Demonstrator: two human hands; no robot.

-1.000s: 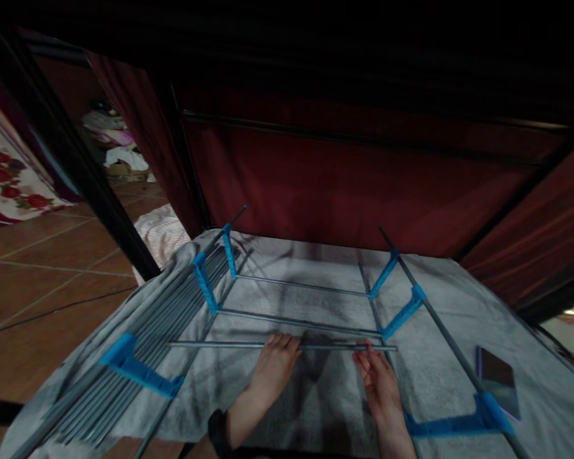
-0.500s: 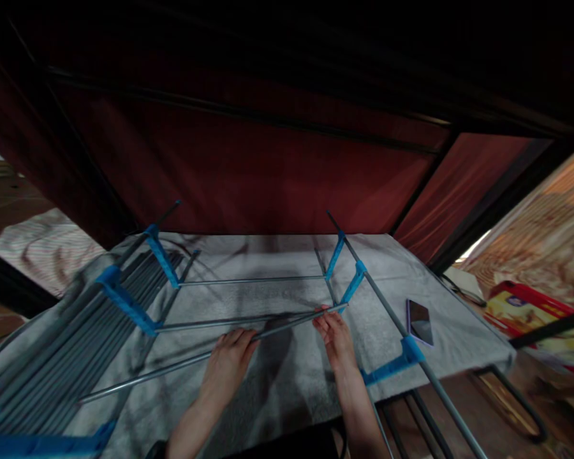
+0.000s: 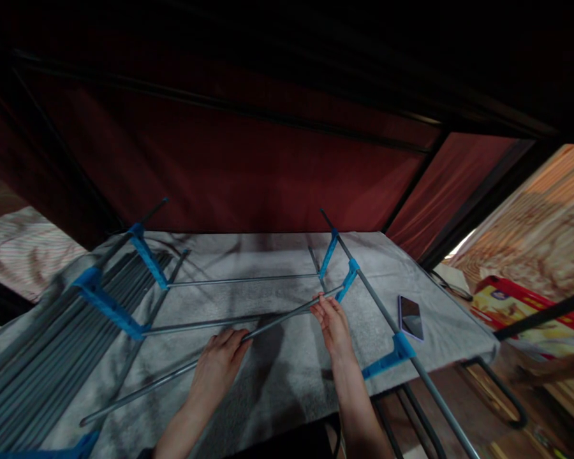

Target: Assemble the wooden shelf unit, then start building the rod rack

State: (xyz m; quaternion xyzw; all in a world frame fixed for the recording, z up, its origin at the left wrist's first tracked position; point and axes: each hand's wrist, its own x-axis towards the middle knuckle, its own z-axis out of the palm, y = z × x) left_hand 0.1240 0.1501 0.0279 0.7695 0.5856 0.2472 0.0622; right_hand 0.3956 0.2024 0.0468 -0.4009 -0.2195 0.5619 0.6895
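Observation:
My left hand (image 3: 224,358) is closed around the middle of a loose grey metal tube (image 3: 167,377). My right hand (image 3: 331,319) pinches the same tube near its far right end, which overlaps a blue plastic bracket (image 3: 348,280). The tube slants across the frame, its near end low at the left. Beyond it, two crossbars (image 3: 243,280) join blue brackets on the left and right sides. A left blue connector (image 3: 108,303) and a right front connector (image 3: 396,357) sit on long side poles (image 3: 440,395).
Many grey tubes (image 3: 43,363) lie bundled on the left of the grey cloth (image 3: 277,255). A phone (image 3: 410,317) rests on the right. A red and yellow package (image 3: 521,312) lies off the right edge. A dark red panel (image 3: 268,172) stands behind.
Both hands have lifted the tube's right part slightly, and its right end has shifted left. The whole view has drifted a little, so the scene sits farther left.

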